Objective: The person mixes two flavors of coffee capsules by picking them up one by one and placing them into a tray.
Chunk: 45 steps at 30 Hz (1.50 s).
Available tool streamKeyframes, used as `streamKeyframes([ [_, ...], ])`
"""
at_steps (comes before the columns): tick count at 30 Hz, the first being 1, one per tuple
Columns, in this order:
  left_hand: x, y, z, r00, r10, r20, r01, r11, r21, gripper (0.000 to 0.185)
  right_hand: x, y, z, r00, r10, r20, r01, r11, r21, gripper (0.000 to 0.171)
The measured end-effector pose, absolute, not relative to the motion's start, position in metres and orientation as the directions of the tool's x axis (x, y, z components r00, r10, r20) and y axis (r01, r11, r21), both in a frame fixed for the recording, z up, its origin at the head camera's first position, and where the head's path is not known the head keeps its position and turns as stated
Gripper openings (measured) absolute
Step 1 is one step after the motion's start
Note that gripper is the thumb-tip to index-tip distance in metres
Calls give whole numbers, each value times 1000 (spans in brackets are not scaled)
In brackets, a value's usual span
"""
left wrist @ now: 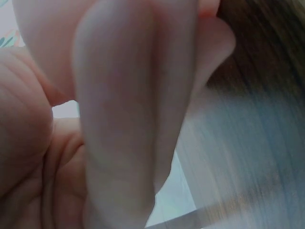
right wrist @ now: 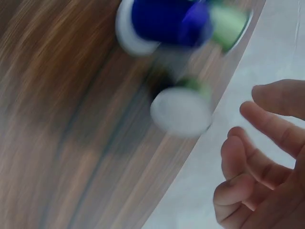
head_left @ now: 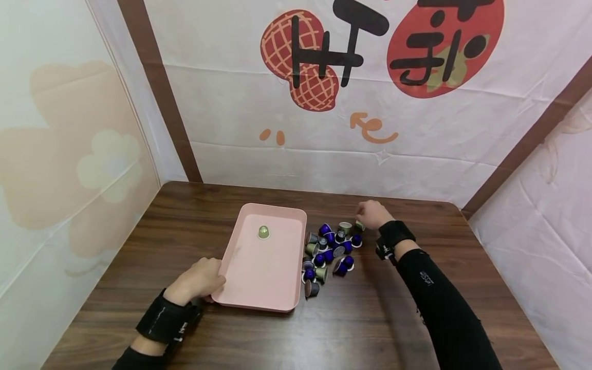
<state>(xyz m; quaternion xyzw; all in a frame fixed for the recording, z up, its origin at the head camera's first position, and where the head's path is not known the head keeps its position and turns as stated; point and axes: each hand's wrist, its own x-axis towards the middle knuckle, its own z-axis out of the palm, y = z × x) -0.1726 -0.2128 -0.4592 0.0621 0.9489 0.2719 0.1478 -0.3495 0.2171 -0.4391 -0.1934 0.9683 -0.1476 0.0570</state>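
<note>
My left hand (head_left: 200, 280) grips a pink tray (head_left: 259, 267) at its near left corner, the thumb on the rim and the fingers under it. In the left wrist view the curled fingers (left wrist: 119, 105) fill most of the picture. One green coffee capsule (head_left: 263, 232) stands in the tray towards its far side. Over the far right end of a cluster of capsules is my right hand (head_left: 373, 213). Its fingers (right wrist: 267, 167) are loosely bent with nothing between them. A green capsule (head_left: 359, 225) lies just below this hand, its pale lid (right wrist: 181, 112) facing the wrist camera.
Right of the tray lie several blue capsules (head_left: 329, 237), grey ones (head_left: 312, 289) and green ones (head_left: 321, 274), close together. All rest on a brown wooden table (head_left: 370, 329). A printed white cloth (head_left: 222, 118) hangs behind the table's far edge.
</note>
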Motion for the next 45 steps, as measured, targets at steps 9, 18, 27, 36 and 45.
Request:
streamKeyframes([
  [9, -172, -214, -456, -950, 191, -246, 27, 837, 546, 11, -347, 236, -442, -923, -362, -129, -305, 895, -326, 40],
  [18, -167, -210, -461, -954, 185, -237, 19, 825, 565, 12, -346, 229, -455, -923, -337, -185, -284, 922, -264, 32],
  [27, -165, -208, -458, -965, 158, -210, 21, 843, 538, 21, -344, 226, -455, -926, -331, -182, -281, 925, -254, 29],
  [36, -166, -211, -457, -964, 147, -220, 9, 849, 528, 22, -341, 219, -449, -924, -324, -204, -263, 924, -277, 25],
  [45, -165, -210, -455, -964, 150, -221, 11, 850, 527, 23, -336, 220, -441, -919, -383, -92, -342, 892, -297, 25],
])
